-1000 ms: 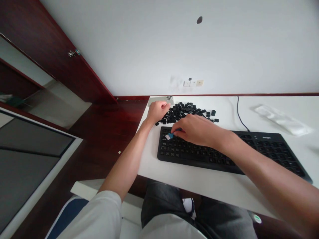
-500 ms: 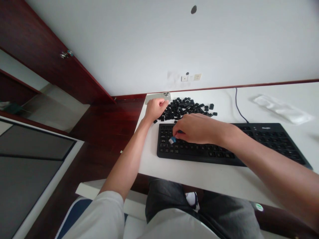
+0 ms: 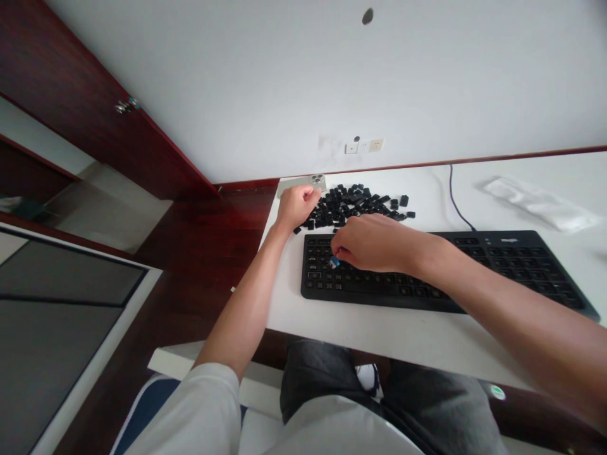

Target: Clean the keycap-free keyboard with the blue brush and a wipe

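Note:
A black keyboard (image 3: 474,272) lies on the white desk (image 3: 379,335). My right hand (image 3: 370,242) is closed over its left end, pinching a small blue tool (image 3: 334,261) whose tip touches the keys. Behind the keyboard lies a pile of loose black keycaps (image 3: 355,205). My left hand (image 3: 296,205) rests curled as a fist at the left edge of that pile, just in front of a phone (image 3: 303,183) lying face down; nothing shows in its fingers.
The keyboard's cable (image 3: 455,202) runs back toward the wall. A clear plastic bag (image 3: 535,202) lies at the desk's back right. A dark wooden cabinet (image 3: 95,107) and red-brown floor (image 3: 199,253) are to the left. My knees sit under the desk's front edge.
My right hand slid the blue tool a short way rightward and toward me across the left keys. My left hand stayed put. The camera tilted slightly.

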A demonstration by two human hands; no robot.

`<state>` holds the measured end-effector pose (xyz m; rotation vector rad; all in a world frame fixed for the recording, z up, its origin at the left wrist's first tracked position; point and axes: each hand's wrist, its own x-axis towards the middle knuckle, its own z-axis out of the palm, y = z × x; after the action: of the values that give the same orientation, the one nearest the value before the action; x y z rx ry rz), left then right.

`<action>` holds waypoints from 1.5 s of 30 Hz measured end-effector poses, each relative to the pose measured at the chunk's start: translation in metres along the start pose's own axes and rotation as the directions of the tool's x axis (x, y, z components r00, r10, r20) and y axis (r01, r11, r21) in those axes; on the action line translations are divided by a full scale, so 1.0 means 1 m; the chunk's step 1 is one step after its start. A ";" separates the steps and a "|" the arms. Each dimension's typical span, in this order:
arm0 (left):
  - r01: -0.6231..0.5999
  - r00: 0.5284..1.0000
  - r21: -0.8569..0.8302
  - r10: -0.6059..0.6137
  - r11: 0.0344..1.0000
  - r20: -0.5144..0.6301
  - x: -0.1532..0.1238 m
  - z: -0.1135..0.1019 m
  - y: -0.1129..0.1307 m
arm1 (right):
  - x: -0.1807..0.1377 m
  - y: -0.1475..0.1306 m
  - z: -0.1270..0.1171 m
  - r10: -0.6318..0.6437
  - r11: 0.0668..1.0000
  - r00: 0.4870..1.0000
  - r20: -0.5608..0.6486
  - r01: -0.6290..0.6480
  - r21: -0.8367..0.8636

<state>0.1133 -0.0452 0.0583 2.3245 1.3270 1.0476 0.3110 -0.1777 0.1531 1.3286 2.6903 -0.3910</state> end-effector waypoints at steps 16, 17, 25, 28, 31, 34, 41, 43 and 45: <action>0.007 1.000 -0.002 -0.007 1.000 0.007 -0.001 -0.002 0.003 | 0.020 -0.006 0.020 0.035 0.999 0.980 -0.196 -0.039 -0.018; 0.005 1.000 0.000 -0.005 1.000 0.013 -0.001 -0.002 0.004 | 0.021 -0.005 0.021 0.030 0.999 0.983 -0.180 -0.035 -0.024; 0.012 1.000 -0.004 -0.011 1.000 0.017 -0.001 -0.003 0.007 | 0.020 0.006 0.017 0.044 0.999 0.982 -0.184 -0.041 0.017; 0.020 1.000 0.009 -0.020 1.000 0.022 -0.001 -0.002 0.006 | 0.017 0.018 0.013 -0.009 0.997 0.996 -0.092 0.017 0.081; 0.017 1.000 -0.010 -0.017 1.000 0.009 0.000 -0.002 0.006 | 0.014 0.035 0.010 -0.025 0.994 0.993 -0.115 0.037 0.104; 0.013 1.000 -0.022 -0.013 1.000 0.014 -0.001 -0.002 0.008 | 0.012 0.043 0.007 0.082 0.996 0.989 -0.120 -0.077 0.041; 0.032 0.999 0.002 -0.032 0.999 0.018 -0.001 -0.002 0.009 | 0.008 0.034 0.000 0.067 0.997 0.985 -0.162 -0.062 0.039; 0.024 0.999 0.012 -0.024 1.000 0.020 0.000 -0.002 0.009 | 0.008 0.034 0.001 0.115 0.993 0.985 -0.132 -0.114 0.012; 0.022 0.999 0.014 -0.022 1.000 0.026 0.000 -0.001 0.008 | 0.009 0.034 0.004 0.119 0.993 0.986 -0.119 -0.119 0.007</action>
<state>0.1177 -0.0498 0.0640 2.3202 1.3511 1.0017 0.3325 -0.1519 0.1417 1.5503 2.6862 -0.3076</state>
